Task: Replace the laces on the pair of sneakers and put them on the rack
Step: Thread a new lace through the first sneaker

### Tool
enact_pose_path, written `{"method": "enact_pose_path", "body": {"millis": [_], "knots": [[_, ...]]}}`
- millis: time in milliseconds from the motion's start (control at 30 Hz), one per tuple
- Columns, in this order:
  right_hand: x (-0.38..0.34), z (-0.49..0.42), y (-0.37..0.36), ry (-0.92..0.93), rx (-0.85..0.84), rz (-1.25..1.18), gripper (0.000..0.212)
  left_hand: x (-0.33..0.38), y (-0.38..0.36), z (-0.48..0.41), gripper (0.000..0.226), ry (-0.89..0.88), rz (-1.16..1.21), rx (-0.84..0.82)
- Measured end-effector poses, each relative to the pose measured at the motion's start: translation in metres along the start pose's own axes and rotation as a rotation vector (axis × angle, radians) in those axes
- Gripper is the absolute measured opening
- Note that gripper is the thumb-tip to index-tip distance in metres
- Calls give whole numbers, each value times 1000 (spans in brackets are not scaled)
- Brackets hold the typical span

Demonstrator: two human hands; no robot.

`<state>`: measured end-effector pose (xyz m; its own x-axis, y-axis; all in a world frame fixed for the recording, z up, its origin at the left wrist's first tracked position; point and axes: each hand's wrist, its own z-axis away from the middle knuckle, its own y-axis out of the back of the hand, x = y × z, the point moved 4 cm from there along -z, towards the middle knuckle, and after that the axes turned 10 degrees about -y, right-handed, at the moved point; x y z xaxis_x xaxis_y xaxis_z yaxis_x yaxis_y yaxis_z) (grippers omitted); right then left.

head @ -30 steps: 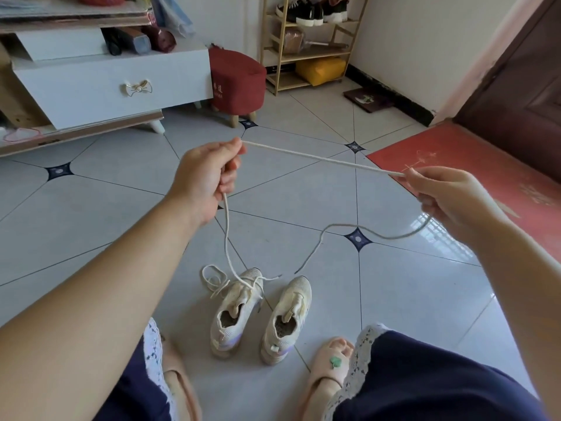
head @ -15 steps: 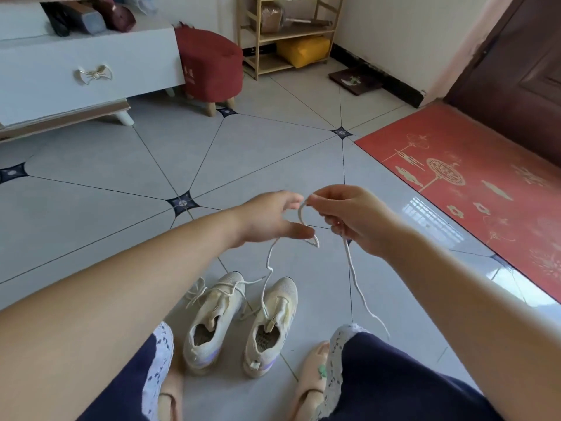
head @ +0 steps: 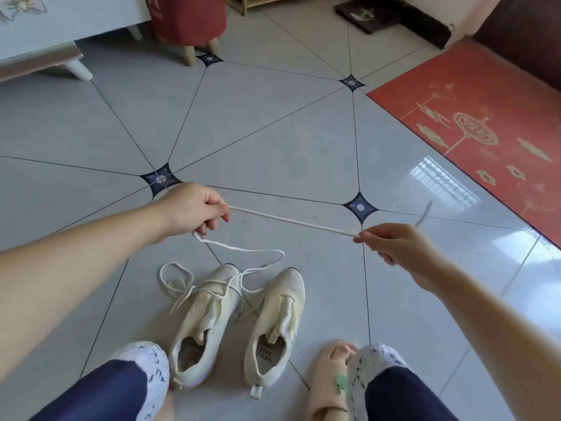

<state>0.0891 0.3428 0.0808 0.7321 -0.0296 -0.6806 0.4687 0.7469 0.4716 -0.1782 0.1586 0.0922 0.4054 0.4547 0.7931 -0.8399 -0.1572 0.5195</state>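
Holding entry: one pale lace [head: 291,221], drawn taut between both hands above the tiled floor [head: 273,132].
- Left hand [head: 194,211]: fingers curled round the lace.
- Right hand [head: 391,243]: fingertips pinching it near one end.
- Slack: loops down from the left hand toward the laced sneaker [head: 206,317], which is only loosely threaded.
- Bare sneaker [head: 276,320]: just beside it, no lace visible.
- Step, as judged: lace work on the first shoe; racking not yet begun.
- Next move probably calls for a free tip and even feeding through the eyelets.

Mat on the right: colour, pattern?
The mat is red with gold ornamental motifs; the head view shows it.
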Motion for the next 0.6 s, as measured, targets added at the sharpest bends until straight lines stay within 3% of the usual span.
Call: {"method": "enact_pose_path", "body": {"millis": [67,133,167,233,333,467,600], "knots": [[4,-7,-14,-2,1,68,19,-11,-21,-5,7,11,-211,-171],[-4,-12,-39,54,-21,158,17,-12,-47,-14,45,-55,-392,-273],[-10,-14,-53,87,-30,200,16,-7,-61,-18,59,-102,-352,-281],[-20,-18,-79,132,-44,214,17,6,-87,-24,65,-193,-162,-274],[-21,-22,-102,124,-81,72,30,16,-116,-26,42,-233,137,-267],[-5,-25,-107,-1,-184,-154,14,-5,-115,-27,24,-182,103,-181],[17,-32,-93,-85,-160,-161,16,-36,-99,-24,15,-76,147,-79]]}}
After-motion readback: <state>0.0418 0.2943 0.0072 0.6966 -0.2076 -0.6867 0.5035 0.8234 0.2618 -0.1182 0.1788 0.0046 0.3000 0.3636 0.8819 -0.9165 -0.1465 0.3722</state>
